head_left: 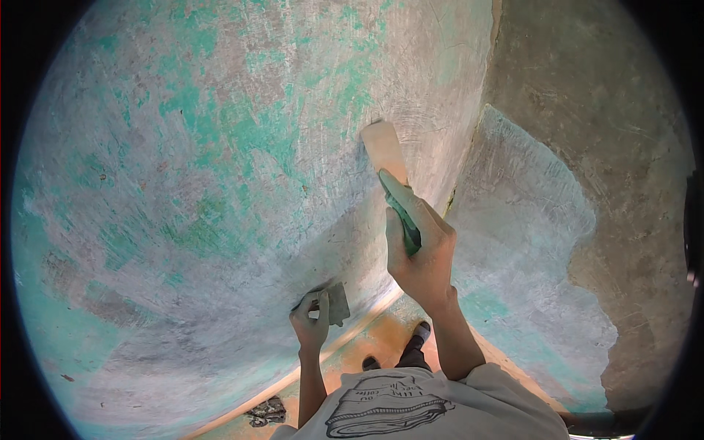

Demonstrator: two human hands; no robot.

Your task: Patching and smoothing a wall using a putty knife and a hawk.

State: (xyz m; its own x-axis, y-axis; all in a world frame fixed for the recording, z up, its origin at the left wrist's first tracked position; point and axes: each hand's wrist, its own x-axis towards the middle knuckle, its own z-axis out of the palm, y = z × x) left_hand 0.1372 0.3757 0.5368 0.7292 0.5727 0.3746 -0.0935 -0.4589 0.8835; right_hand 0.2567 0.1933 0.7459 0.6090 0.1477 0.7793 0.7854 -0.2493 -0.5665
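My right hand (424, 249) is wrapped round the green handle of a putty knife (384, 151). Its broad, pale blade points up and lies against the patchy wall (242, 132), its tip touching or very near the surface. Lower and to the left, my left hand (311, 326) pinches a small, dark grey, roughly square flat piece (337, 304) close to the same wall. What that piece is made of, I cannot tell. Worn turquoise paint shows between whitish, scraped-looking areas on the wall.
A second wall (631, 147) meets the first at a corner to the right; bare grey-brown plaster borders its whitish patch. Below are an orange-brown floor (381, 337) and my feet (422, 330). A dark, patterned crumpled bundle (266, 412) lies at the lower left.
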